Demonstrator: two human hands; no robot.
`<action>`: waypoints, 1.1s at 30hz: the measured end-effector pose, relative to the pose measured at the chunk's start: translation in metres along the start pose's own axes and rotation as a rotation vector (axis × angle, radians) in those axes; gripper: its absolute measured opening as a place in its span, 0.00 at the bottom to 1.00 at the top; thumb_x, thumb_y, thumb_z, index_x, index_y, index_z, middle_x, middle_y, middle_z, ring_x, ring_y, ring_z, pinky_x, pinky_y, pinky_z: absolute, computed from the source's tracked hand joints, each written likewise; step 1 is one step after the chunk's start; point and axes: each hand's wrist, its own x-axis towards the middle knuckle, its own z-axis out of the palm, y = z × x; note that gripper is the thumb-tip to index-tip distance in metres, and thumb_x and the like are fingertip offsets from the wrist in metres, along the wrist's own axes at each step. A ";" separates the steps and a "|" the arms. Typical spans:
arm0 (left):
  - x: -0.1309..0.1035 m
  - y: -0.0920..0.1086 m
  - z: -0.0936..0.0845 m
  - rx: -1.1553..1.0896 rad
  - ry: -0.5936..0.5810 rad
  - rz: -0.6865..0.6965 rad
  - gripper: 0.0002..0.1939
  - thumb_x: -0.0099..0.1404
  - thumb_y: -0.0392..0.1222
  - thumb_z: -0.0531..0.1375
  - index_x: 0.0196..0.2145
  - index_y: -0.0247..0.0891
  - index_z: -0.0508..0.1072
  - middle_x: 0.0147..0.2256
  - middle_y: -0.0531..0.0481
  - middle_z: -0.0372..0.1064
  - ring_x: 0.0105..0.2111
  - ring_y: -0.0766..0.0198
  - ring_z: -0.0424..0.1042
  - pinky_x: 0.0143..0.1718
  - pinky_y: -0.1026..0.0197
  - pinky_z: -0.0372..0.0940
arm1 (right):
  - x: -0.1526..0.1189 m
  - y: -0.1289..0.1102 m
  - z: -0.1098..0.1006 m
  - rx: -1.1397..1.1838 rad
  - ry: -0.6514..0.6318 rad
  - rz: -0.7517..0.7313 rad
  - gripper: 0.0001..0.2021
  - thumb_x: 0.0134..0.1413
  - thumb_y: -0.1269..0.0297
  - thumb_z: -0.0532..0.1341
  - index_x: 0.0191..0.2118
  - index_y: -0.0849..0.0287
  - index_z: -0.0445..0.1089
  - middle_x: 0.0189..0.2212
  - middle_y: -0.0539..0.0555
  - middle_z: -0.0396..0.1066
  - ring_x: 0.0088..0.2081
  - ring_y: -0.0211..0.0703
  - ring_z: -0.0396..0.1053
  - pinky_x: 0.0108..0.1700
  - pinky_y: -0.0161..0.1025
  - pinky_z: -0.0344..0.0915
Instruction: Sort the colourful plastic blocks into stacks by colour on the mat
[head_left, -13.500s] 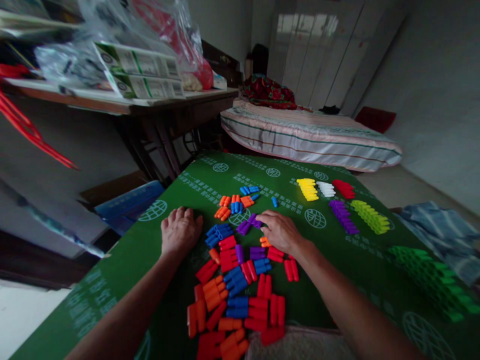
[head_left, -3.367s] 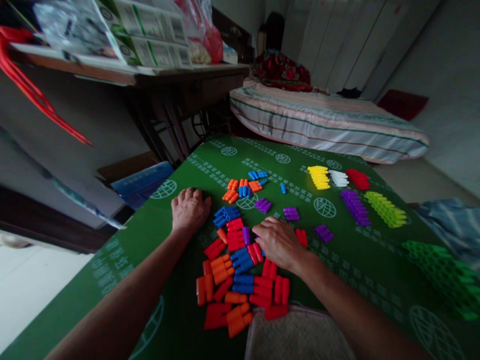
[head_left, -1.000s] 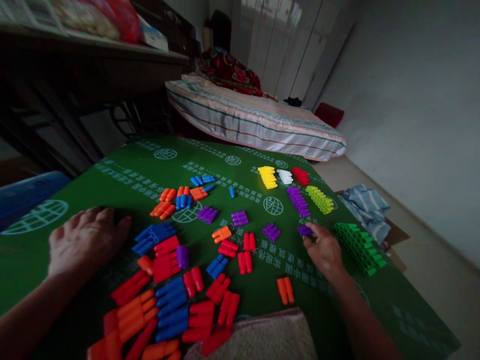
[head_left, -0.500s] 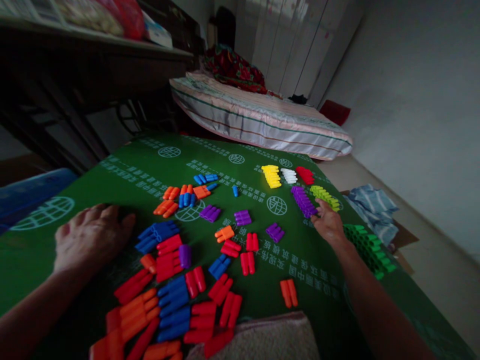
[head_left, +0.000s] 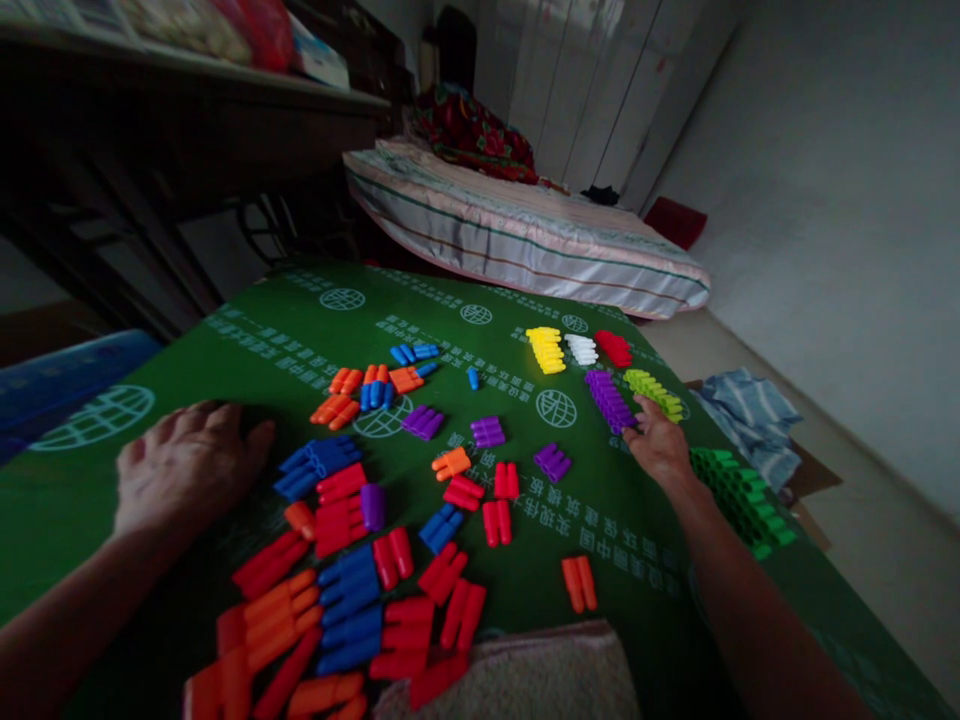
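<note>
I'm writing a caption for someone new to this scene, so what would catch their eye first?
Probably the jumble of red, orange and blue pieces at the near side of the green table. Next, the bright yellow row toward the far side, then the right hand at the near end of the purple row.

Between one and four o'clock on the worktop (head_left: 517,545) sit six block groups (head_left: 608,402): one yellow (head_left: 546,350), one white (head_left: 581,349), one red (head_left: 614,348), one purple (head_left: 604,396), one lime (head_left: 654,390), one green (head_left: 739,498). Centrally, three loose purple blocks (head_left: 487,431).
</note>
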 end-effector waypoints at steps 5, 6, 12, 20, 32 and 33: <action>0.002 -0.002 0.003 -0.001 0.007 0.009 0.37 0.62 0.60 0.35 0.53 0.31 0.64 0.59 0.32 0.57 0.59 0.40 0.53 0.56 0.40 0.54 | -0.001 0.001 0.001 0.060 0.001 0.035 0.31 0.50 0.63 0.59 0.61 0.59 0.58 0.45 0.60 0.74 0.44 0.47 0.72 0.50 0.45 0.67; 0.002 -0.002 0.003 -0.004 0.010 0.010 0.37 0.62 0.60 0.35 0.53 0.31 0.65 0.58 0.32 0.57 0.59 0.40 0.54 0.56 0.40 0.54 | -0.002 0.001 0.002 0.066 0.005 0.032 0.31 0.50 0.63 0.59 0.61 0.59 0.58 0.45 0.59 0.74 0.45 0.47 0.72 0.50 0.45 0.66; 0.002 -0.001 0.004 -0.013 0.017 0.010 0.37 0.62 0.60 0.35 0.53 0.31 0.65 0.58 0.32 0.58 0.59 0.39 0.54 0.57 0.40 0.53 | -0.005 0.004 0.001 0.082 0.026 0.025 0.30 0.50 0.61 0.60 0.60 0.59 0.59 0.45 0.59 0.73 0.41 0.46 0.73 0.48 0.45 0.67; 0.001 -0.001 0.003 0.006 0.007 0.011 0.37 0.62 0.60 0.34 0.52 0.31 0.65 0.57 0.32 0.58 0.59 0.40 0.54 0.56 0.40 0.54 | -0.013 0.007 -0.008 0.088 0.106 0.022 0.27 0.51 0.57 0.58 0.57 0.61 0.65 0.42 0.60 0.74 0.39 0.47 0.73 0.47 0.45 0.68; 0.001 -0.002 0.004 -0.006 0.017 0.017 0.35 0.63 0.59 0.35 0.51 0.32 0.65 0.57 0.33 0.58 0.59 0.40 0.55 0.56 0.41 0.54 | -0.061 -0.010 -0.007 0.267 0.031 -0.049 0.18 0.52 0.54 0.56 0.44 0.57 0.73 0.39 0.57 0.78 0.39 0.46 0.76 0.47 0.44 0.70; 0.001 -0.003 0.005 -0.003 0.026 0.018 0.35 0.62 0.59 0.35 0.51 0.32 0.65 0.57 0.33 0.58 0.58 0.40 0.55 0.56 0.41 0.54 | -0.065 -0.013 -0.007 0.282 0.024 -0.060 0.17 0.52 0.54 0.57 0.43 0.56 0.74 0.38 0.56 0.78 0.38 0.46 0.76 0.46 0.43 0.70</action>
